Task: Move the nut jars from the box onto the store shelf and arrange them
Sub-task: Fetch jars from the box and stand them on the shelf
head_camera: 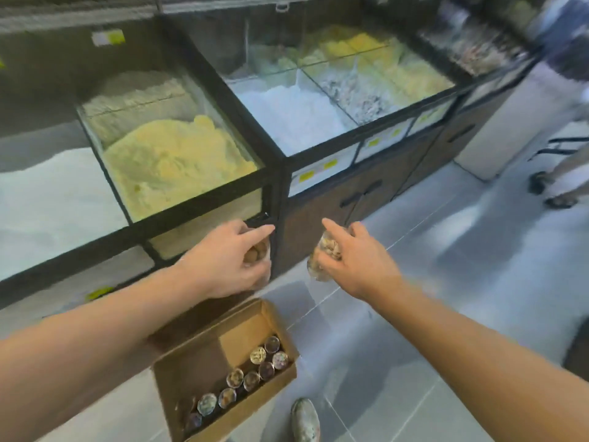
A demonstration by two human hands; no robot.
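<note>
My left hand [229,260] and right hand [353,260] each curl round a nut jar [325,256], both lifted over the box [191,371]. Right jar's long axis tilts toward the bins [178,164]. No shelf visible; hands equally near.

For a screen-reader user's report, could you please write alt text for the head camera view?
A person holds one clear nut jar in each hand, left hand and right hand, in front of glass-topped bulk food bins. On the tiled floor below, an open cardboard box holds more jars standing along one side.
</note>
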